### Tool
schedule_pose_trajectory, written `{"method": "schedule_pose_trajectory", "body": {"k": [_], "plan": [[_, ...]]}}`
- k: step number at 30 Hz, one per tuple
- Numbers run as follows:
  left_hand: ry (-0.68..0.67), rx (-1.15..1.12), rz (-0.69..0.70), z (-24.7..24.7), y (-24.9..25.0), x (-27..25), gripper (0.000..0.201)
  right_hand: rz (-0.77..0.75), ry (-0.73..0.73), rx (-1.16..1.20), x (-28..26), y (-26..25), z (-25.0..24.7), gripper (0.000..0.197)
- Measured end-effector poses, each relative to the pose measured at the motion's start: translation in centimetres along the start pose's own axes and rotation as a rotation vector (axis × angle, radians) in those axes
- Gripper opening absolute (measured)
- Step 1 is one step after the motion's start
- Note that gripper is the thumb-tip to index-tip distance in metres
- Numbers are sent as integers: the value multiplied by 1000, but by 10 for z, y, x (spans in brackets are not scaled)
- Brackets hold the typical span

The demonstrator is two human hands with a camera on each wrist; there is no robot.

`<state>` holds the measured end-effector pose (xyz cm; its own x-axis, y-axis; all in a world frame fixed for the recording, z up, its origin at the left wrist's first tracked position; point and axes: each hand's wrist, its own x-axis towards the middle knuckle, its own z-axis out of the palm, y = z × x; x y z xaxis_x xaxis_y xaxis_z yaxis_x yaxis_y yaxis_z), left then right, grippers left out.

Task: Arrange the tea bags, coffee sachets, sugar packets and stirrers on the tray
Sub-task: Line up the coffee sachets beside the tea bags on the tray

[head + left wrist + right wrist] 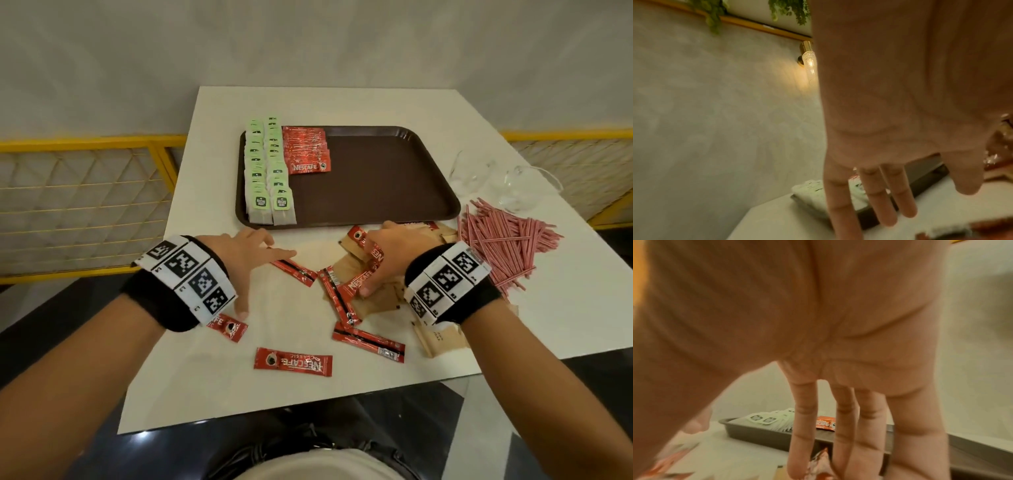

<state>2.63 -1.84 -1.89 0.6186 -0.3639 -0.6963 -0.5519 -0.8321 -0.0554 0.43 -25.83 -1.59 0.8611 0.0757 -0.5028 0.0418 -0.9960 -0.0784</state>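
A brown tray (376, 178) holds two columns of green-tagged tea bags (269, 168) on its left and a stack of red coffee sachets (306, 149) beside them. Loose red sachets (293, 362) lie scattered on the table in front of it. My left hand (269, 282) hovers with fingers spread above one of them (293, 272) and holds nothing. Thumb and fingers of my right hand (368, 270) pinch a couple of coffee sachets (358, 284) over the brown sugar packets (442, 339). Right of that hand lies a heap of pink stirrers (503, 246).
Two clear glass cups (476, 171) stand at the tray's right end, behind the stirrers. The white table (212, 377) ends close to my body, and a yellow railing (85, 144) runs beyond its left side. The tray's right half is bare.
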Motion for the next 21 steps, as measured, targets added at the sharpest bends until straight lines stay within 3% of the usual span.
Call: {"method": "schedule_pose_trajectory", "body": {"k": [3, 7, 11, 15, 17, 21], "plan": [[-10, 61, -52, 18, -9, 1, 132, -90, 21, -21, 1, -10, 9, 65], [28, -98, -43, 22, -12, 6, 129, -198, 75, -21, 6, -23, 13, 43], [151, -313, -15, 20, 0, 17, 104, -278, 116, 9, 11, -36, 13, 24], [245, -382, 50, 16, 7, 23, 75, -290, 103, 129, 4, -40, 11, 44], [235, -388, 91, 15, 4, 21, 83, -255, 35, 131, -8, -38, 12, 58], [96, -221, 140, 21, 8, 16, 136, -264, -122, -55, -27, -39, 29, 71]]}}
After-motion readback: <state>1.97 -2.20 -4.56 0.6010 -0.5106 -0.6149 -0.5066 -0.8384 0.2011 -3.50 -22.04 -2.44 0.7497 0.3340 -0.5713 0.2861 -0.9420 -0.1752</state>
